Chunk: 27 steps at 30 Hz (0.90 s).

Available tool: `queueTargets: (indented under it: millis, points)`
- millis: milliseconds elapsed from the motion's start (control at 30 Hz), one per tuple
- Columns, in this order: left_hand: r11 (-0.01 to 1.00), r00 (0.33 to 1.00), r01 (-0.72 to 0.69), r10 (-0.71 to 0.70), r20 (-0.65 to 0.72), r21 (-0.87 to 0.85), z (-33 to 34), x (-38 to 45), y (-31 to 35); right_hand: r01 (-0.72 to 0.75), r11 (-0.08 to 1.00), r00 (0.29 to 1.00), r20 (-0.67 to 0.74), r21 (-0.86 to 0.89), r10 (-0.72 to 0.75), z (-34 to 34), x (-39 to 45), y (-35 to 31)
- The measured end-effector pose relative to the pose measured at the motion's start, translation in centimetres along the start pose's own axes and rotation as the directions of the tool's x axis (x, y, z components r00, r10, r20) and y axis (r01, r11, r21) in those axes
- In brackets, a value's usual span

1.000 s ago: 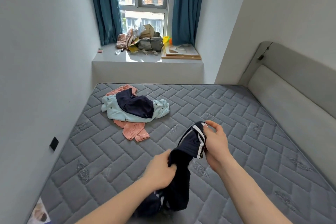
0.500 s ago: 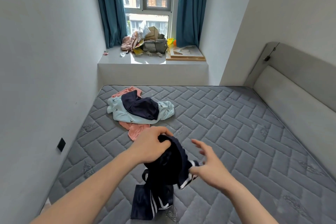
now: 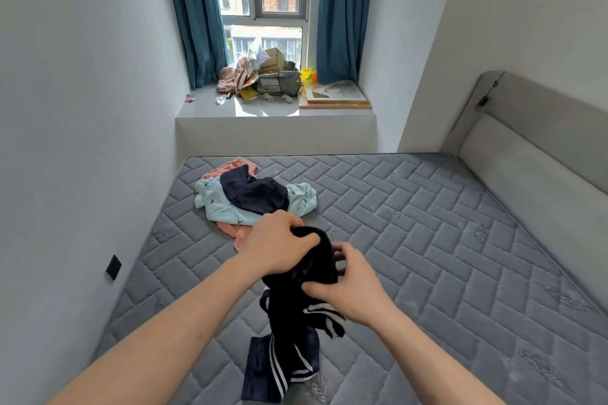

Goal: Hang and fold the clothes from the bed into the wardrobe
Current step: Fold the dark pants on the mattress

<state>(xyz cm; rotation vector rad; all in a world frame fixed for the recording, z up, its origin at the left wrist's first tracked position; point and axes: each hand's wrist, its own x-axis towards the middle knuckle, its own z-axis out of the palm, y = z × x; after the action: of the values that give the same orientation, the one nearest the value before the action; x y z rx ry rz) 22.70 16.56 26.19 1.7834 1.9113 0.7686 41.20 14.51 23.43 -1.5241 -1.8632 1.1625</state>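
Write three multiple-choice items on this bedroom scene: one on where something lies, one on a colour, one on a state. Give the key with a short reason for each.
1. Where does the pile of clothes lie?
A. On the window ledge
B. On the mattress, near the left wall
C. Against the headboard

2. What colour are the curtains?
A. Teal blue
B. Pink
C. White

3. What is the state of the dark striped garment?
A. Spread flat on the mattress
B. Folded in a neat square
C. Held up bunched in both hands

Key: 1 B, the pile sits on the grey quilted mattress toward the left wall. 2 A, both drapes beside the window are teal blue. 3 C, the left hand grips its top and the right hand holds its side, while its lower end hangs to the mattress.
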Motion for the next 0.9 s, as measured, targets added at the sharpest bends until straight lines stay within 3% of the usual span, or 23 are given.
queueTargets:
  millis: [133, 267, 333, 433, 533, 633, 733, 900]
  points:
    - [0.999, 0.999, -0.042, 0.043, 0.023, -0.017, 0.1, 0.2, 0.3, -0.035, 0.999, 0.992, 0.119, -0.039, 0.040, 0.9, 0.2, 1.0]
    - [0.994, 0.993, -0.104, 0.105, 0.053, -0.016, -0.5, 0.4, 0.2, -0.042, 0.988, 0.997, 0.052, -0.149, 0.051, 0.0, 1.0, 2.0]
    - [0.983, 0.983, -0.154, 0.142, 0.117, 0.097, -1.2, 0.3, -0.9, -0.092, 0.984, 0.995, -0.040, -0.153, 0.087, -1.8, 1.5, 2.8]
    - [0.947, 0.953, -0.158, 0.073, 0.293, 0.278, -2.0, -0.3, -3.1, -0.113, 0.985, 0.987, -0.131, -0.130, 0.096, -4.6, 2.3, 3.4]
    - [0.888, 0.938, -0.190, 0.038, 0.345, 0.419, -1.8, -0.3, -4.9, -0.080, 0.985, 0.983, -0.174, -0.154, 0.052, -6.1, 3.1, 3.1]
    - [0.959, 0.945, -0.110, 0.018, 0.327, 0.263, -1.6, 0.6, -6.5, -0.055, 0.976, 0.979, -0.204, -0.210, 0.012, -7.3, 3.5, 3.2]
    - [0.999, 0.960, -0.013, 0.000, 0.279, 0.046, -1.0, 1.8, -7.6, -0.081, 0.949, 0.990, -0.137, -0.305, 0.040, -8.7, 3.8, 4.3]
    - [0.997, 0.975, 0.008, -0.023, 0.222, 0.071, 1.3, 4.1, -7.4, -0.150, 0.855, 0.988, -0.040, -0.497, 0.149, -11.2, 5.0, 7.5]
